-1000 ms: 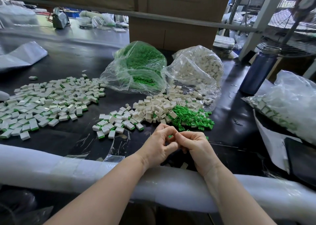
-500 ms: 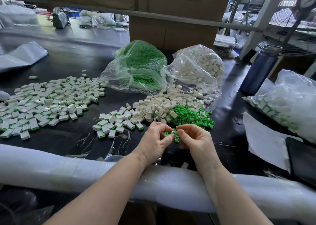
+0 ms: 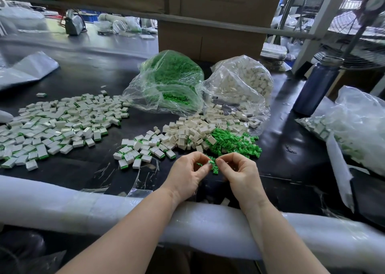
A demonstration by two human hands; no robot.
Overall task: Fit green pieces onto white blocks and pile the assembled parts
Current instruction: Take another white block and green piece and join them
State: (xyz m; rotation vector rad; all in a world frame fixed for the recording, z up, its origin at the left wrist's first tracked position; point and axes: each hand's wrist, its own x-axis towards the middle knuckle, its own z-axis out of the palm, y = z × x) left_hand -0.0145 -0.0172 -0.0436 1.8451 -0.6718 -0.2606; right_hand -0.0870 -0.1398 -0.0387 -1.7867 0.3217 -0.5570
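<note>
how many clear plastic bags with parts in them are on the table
3: a bag of green pieces at centre back, a bag of white blocks just right of it, and a bag of assembled parts at the right edge. More may lie out of frame.

Hands meet over green pieces

Left hand (image 3: 188, 175) and right hand (image 3: 239, 175) pinch a green piece (image 3: 213, 161) just before the loose green heap (image 3: 233, 144).

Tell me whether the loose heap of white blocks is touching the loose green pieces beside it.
Touching. The head view shows the white blocks spilling straight into the green pieces, with one white block lying on the green heap's edge and no bare table between them.
</note>
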